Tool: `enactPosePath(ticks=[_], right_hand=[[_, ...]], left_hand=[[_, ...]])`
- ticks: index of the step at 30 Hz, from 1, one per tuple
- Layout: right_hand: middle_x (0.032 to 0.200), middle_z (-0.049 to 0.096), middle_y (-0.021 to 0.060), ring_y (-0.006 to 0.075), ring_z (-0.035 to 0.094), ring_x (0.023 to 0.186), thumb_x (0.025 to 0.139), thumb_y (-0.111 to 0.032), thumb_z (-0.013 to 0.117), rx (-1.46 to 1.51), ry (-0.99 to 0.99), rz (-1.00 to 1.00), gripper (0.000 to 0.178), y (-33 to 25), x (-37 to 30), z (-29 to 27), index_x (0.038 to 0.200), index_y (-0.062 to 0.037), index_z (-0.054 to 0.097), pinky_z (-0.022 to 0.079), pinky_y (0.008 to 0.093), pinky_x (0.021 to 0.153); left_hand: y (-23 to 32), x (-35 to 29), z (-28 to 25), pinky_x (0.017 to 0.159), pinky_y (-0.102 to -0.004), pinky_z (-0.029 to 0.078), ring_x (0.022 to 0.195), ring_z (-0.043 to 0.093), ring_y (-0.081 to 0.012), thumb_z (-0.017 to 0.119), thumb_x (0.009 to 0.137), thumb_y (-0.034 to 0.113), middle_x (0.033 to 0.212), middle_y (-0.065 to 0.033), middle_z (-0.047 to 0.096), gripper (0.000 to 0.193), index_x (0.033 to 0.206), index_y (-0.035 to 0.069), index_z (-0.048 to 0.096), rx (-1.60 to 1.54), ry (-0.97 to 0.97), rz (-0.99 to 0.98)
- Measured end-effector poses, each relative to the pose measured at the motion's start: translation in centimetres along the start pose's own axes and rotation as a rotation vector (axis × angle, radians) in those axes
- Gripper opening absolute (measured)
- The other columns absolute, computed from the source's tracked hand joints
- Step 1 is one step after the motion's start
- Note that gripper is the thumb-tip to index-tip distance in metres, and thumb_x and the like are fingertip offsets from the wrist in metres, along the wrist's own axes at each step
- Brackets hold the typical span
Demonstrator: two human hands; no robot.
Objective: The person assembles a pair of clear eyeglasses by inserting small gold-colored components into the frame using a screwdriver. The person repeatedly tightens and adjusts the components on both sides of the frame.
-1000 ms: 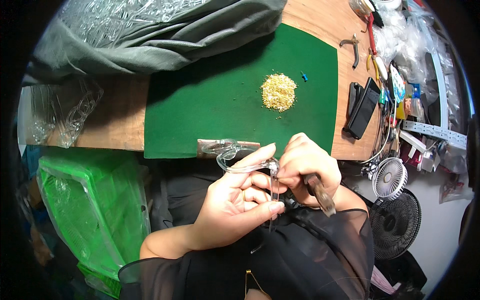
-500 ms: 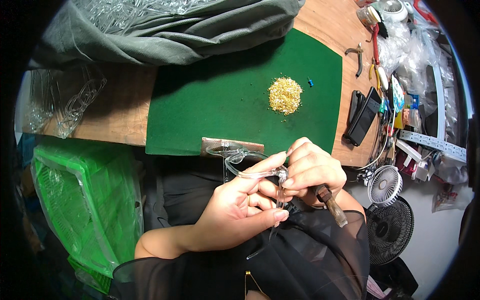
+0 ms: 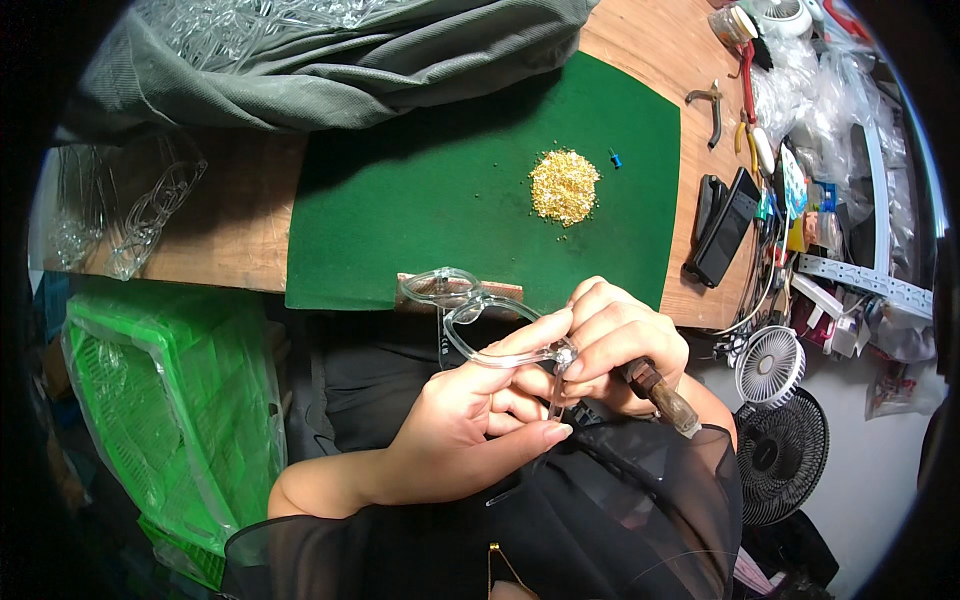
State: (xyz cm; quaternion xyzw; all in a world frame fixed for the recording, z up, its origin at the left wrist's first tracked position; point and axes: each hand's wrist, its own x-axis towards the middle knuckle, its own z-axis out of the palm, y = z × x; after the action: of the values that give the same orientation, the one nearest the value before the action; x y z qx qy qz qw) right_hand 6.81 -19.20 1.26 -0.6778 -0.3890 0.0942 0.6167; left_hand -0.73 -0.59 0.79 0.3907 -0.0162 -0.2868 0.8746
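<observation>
1. Clear plastic makes up the eyeglass frame [image 3: 478, 300], which we find in front of the person's body, near the front edge of the wooden table [image 3: 250, 235].
2. We record the left hand [image 3: 465, 430] closed around the frame's near end, with its thumb and fingers pinching the side arm [image 3: 556, 395], which points downward.
3. We note the right hand [image 3: 628, 340] curled around a brown-handled tool [image 3: 668, 398]; its fingertips meet the frame's corner beside the left fingers. We cannot tell what the tool's working end touches, as the hand hides it.
4. Behind the frame's far rim we see a brown block [image 3: 508, 296] at the table edge.
5. On the green mat [image 3: 420, 210] we observe a heap of small golden pieces [image 3: 565, 187], with a blue push pin [image 3: 616, 160] just beside it.
6. Left of the mat we list more clear frames [image 3: 150, 220], and above it a grey cloth [image 3: 330, 95].
7. To the right we log a black phone [image 3: 727, 228] and a pair of pliers [image 3: 713, 118].
</observation>
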Motion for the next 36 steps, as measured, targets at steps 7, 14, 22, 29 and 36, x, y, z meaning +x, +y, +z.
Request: enactPosePath(ticks=[7,14,22,29,36], right_hand=[[0.080,0.063,0.0064,0.0210,0.057,0.070,0.071,-0.007,0.074,-0.031,-0.033,0.011,0.020,-0.3,0.0,-0.2,0.087,-0.0046,0.062,0.044,0.0328,0.067],[0.079,0.062,0.0053,0.0214,0.057,0.070,0.071,-0.005,0.073,-0.094,-0.064,0.032,0.017,-1.0,0.3,-0.4,0.085,-0.0052,0.063,0.043,0.0328,0.066],[0.078,0.062,0.0051,0.0217,0.057,0.069,0.071,-0.006,0.071,-0.108,-0.065,0.032,0.015,-1.0,0.2,-0.2,0.083,-0.0048,0.063,0.043,0.0326,0.065],[0.079,0.061,0.0052,0.0217,0.057,0.070,0.072,-0.006,0.071,-0.069,-0.040,0.014,0.015,-0.6,-0.2,0.0,0.084,-0.0048,0.062,0.043,0.0329,0.066],[0.081,0.062,0.0061,0.0226,0.057,0.072,0.073,-0.006,0.071,-0.010,-0.039,0.025,0.017,-0.5,-0.4,0.0,0.087,-0.0046,0.061,0.044,0.0332,0.067]], left_hand=[[-0.2,-0.1,0.2,0.066,-0.0108,0.042,0.076,0.050,0.0009,0.062,0.080,-0.010,0.098,-0.0025,0.054,0.073,0.142,0.001,0.025,-0.038,0.006,-0.001],[-0.2,-0.2,0.1,0.069,-0.0152,0.045,0.080,0.054,-0.0039,0.060,0.080,-0.012,0.101,-0.0066,0.055,0.072,0.141,0.000,0.024,0.078,-0.010,0.041],[0.2,-0.3,-0.2,0.082,-0.0224,0.049,0.092,0.060,-0.0126,0.058,0.080,-0.015,0.107,-0.0139,0.057,0.076,0.142,-0.001,0.018,0.157,-0.070,0.041],[0.0,-0.2,0.4,0.069,-0.0165,0.045,0.079,0.054,-0.0052,0.059,0.080,-0.014,0.099,-0.0076,0.056,0.071,0.140,-0.003,0.023,0.128,-0.001,0.080],[0.1,-0.3,-0.1,0.084,-0.0253,0.050,0.095,0.060,-0.0152,0.059,0.079,-0.015,0.108,-0.0149,0.058,0.076,0.142,0.000,0.018,0.186,-0.070,0.060]])
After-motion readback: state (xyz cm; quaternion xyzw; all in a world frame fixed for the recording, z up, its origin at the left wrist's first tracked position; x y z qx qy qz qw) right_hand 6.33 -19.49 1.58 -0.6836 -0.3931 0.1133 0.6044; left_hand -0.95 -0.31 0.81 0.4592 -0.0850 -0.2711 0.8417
